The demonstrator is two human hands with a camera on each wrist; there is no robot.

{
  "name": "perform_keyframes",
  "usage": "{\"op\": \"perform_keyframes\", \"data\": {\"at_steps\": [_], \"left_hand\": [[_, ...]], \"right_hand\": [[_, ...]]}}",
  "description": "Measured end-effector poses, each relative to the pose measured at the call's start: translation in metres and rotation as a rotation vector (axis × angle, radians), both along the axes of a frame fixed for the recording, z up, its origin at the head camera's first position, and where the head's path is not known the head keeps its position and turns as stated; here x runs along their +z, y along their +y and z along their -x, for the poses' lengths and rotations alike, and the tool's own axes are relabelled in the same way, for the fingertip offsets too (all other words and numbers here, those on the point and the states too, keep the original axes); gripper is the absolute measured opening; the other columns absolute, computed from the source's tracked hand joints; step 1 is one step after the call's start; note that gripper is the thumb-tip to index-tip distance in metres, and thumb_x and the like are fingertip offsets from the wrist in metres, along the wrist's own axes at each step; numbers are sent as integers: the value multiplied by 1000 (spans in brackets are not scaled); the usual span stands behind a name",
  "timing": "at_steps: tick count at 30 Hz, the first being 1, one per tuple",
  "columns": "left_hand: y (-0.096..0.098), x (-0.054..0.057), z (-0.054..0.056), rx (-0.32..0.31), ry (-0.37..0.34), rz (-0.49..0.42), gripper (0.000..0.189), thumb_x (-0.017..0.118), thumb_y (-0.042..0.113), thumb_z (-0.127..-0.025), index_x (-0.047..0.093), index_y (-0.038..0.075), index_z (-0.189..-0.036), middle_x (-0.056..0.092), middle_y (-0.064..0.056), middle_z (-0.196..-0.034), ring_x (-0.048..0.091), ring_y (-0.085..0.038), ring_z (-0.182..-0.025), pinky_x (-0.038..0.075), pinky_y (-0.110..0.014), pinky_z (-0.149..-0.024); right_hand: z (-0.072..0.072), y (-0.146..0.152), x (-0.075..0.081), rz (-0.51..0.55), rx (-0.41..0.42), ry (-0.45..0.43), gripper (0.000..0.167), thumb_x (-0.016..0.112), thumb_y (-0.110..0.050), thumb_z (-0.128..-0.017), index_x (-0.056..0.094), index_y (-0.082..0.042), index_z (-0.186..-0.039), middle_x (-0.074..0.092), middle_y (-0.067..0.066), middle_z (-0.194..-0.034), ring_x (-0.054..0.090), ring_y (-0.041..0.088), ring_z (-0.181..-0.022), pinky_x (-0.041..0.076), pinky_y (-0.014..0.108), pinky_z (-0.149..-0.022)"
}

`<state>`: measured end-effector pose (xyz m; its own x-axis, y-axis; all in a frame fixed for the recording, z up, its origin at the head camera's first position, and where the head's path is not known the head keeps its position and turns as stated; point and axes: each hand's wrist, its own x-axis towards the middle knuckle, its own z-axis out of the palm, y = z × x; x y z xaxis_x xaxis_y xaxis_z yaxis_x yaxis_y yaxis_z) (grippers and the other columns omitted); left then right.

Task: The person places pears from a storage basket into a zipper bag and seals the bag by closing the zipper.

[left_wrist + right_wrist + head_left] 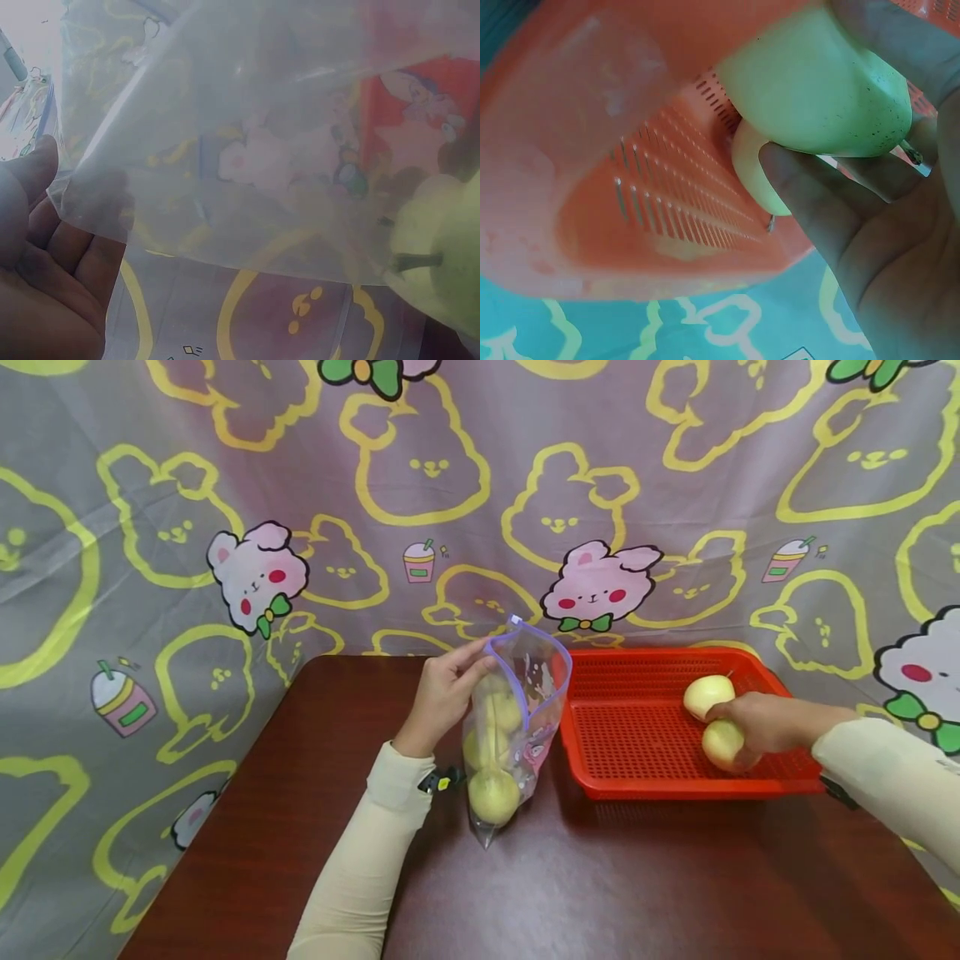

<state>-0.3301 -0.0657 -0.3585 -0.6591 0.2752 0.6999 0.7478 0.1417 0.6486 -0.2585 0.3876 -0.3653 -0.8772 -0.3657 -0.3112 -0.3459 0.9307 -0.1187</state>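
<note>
My left hand (pixel 444 695) pinches the rim of a clear zip bag (pixel 534 670) with a purple-edged mouth, which stands on the table with its top spread apart. Several yellow-green pears (pixel 493 797) are inside the bag; one shows its stem close to the left wrist camera. Over the right side of a red plastic basket (pixel 618 743), my right hand (pixel 772 722) grips a pear (pixel 817 90), thumb on one side and fingers on the other. Another pear (pixel 707 695) lies in the basket just behind the held one.
The dark brown table (pixel 315 827) extends left and in front of the bag. The basket stands right beside the bag, its slotted walls rising around it. A patterned cloth (pixel 427 460) hangs close behind the table.
</note>
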Motion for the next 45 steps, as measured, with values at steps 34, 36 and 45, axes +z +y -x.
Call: {"op": "perform_keyframes", "data": {"at_steps": [34,36,45], "left_hand": [[2,2,4,18,1,20,35,69,14,-91,67,1,-123,69,-8,-78,45,-11,-57,40,-25,-59],[2,2,3,18,-6,24,35,69,15,-91,66,1,-123,69,-10,-78,45,-12,-57,40,-26,-59],[1,2,2,21,-14,14,33,69,15,-91,68,0,-121,71,-8,-81,51,-12,-62,41,-26,-58]], "right_hand": [[14,-29,49,-34,58,44,66,93,-17,-58,65,-5,-117,61,0,-90,54,20,-79,48,40,-66],[14,-32,52,-38,73,42,66,93,-18,-58,65,-5,-116,61,0,-91,55,20,-80,49,41,-67],[20,-45,67,-74,139,32,64,93,-20,-59,64,-8,-115,62,0,-96,56,20,-81,51,43,-69]]}}
